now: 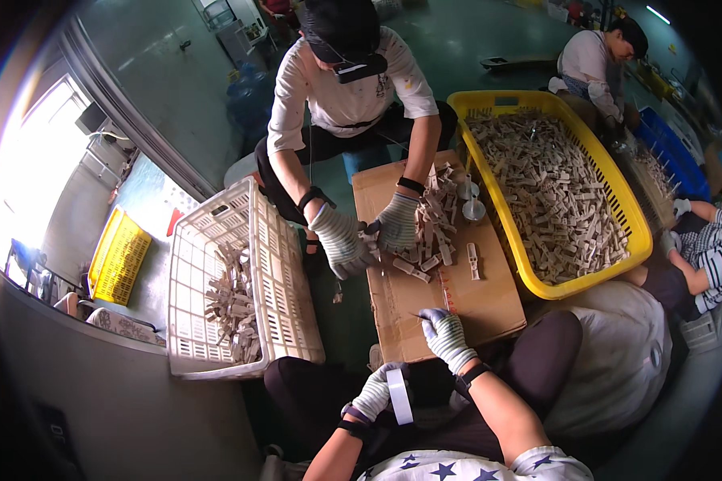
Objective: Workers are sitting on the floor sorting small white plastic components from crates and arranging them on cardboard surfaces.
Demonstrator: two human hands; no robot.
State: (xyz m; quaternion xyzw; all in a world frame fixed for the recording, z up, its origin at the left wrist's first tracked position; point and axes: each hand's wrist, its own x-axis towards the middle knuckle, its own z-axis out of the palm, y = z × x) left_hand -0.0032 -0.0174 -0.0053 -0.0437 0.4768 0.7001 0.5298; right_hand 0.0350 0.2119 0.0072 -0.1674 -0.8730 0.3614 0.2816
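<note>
We held a white strip [400,398] in the fingers of our left hand [373,393], just before the cardboard box [403,333]. Our right hand [448,340] was over the near edge, beside a thin sliver [411,315]; whether its fingers gripped it, we couldn't tell. Pale clips [432,231] lay heaped farther across.

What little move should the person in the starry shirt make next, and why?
Perhaps reach the right hand forward to the lone pale part: it lies on the cardboard ahead of that hand, apart from the pile.
</note>
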